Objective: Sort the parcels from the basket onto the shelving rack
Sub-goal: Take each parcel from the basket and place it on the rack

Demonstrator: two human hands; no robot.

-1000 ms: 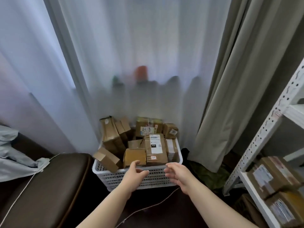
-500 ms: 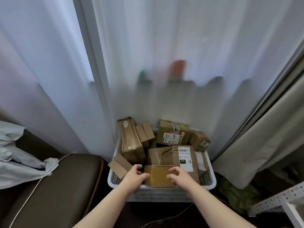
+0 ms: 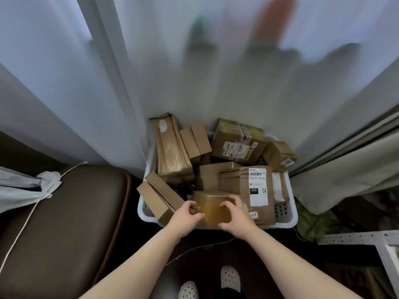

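Note:
A white plastic basket (image 3: 292,214) on the floor holds several brown cardboard parcels. At its front edge lies a small tape-wrapped parcel (image 3: 212,207). My left hand (image 3: 185,217) grips that parcel's left side and my right hand (image 3: 236,216) grips its right side, fingers curled over the top. Just to the right stands a parcel with a white barcode label (image 3: 258,190). A corner of the white shelving rack (image 3: 354,239) shows at the lower right.
A dark brown leather seat (image 3: 64,223) with grey cloth and a white cord on it flanks the basket's left. Sheer white curtains hang behind, a beige curtain (image 3: 349,167) to the right. A flat parcel (image 3: 159,197) juts over the basket's left rim. My feet stand below.
I have leaned in closer over the basket. Both hands have gone from reaching toward the small front parcel to closing on its two sides.

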